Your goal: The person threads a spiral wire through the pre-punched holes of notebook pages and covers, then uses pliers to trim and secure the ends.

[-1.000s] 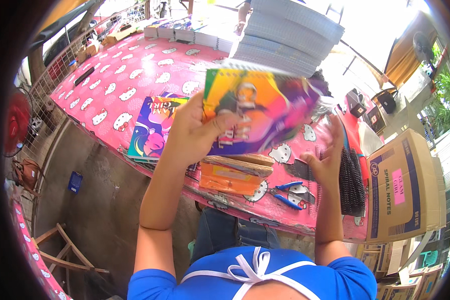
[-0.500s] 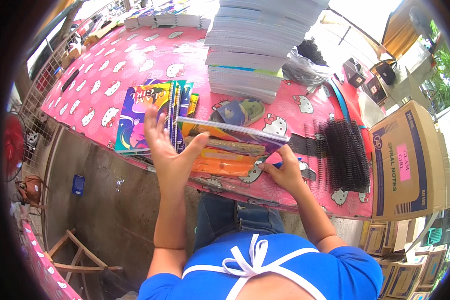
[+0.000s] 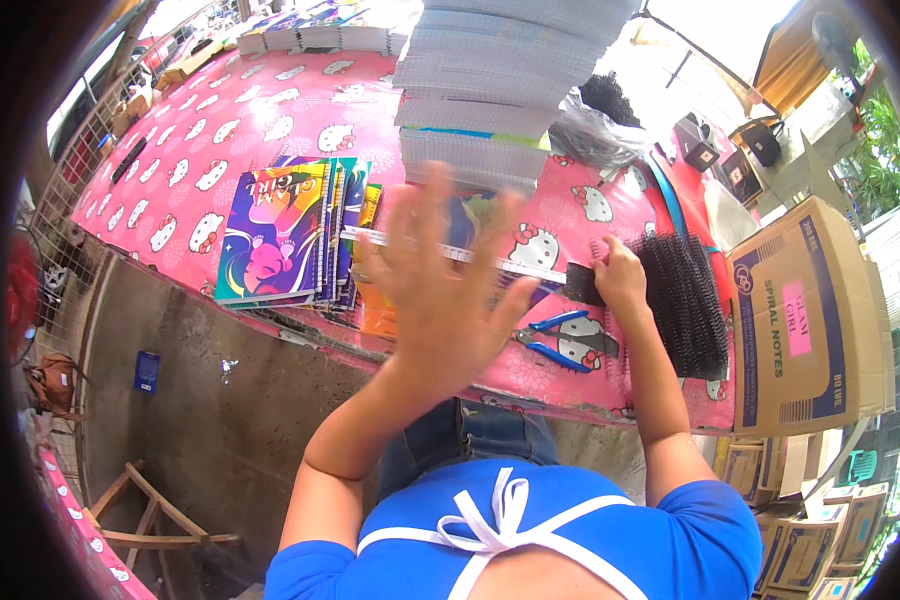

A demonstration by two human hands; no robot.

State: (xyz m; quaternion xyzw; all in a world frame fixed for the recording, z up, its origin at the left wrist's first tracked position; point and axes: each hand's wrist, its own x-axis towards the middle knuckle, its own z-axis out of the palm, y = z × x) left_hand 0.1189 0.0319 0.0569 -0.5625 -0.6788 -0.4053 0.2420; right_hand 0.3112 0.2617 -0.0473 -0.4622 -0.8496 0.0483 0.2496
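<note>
My left hand (image 3: 445,290), blurred with fingers spread, hovers over an unbound notebook (image 3: 530,271) and hides much of it. Only the notebook's pale, punched edge shows on both sides of the hand. My right hand (image 3: 625,278) pinches a thin, pinkish spiral coil (image 3: 599,247) beside a bundle of black spiral coils (image 3: 678,305). Blue-handled pliers (image 3: 555,352) lie on the table between my hands, jaws toward the left. Left of my left hand is a small pile of spiral-bound notebooks (image 3: 267,235) with colourful covers.
A tall stack of unbound pages (image 3: 470,100) stands behind my hands on the pink patterned tablecloth (image 3: 210,150). At the right is a cardboard box (image 3: 805,320). More notebooks (image 3: 320,38) lie at the far edge. A wooden frame (image 3: 150,510) stands on the floor at lower left.
My right hand has moved right, from the notebook's end to the coils, leaving the pliers in full view. My left hand has swung right over the notebook, whose edge has dropped lower.
</note>
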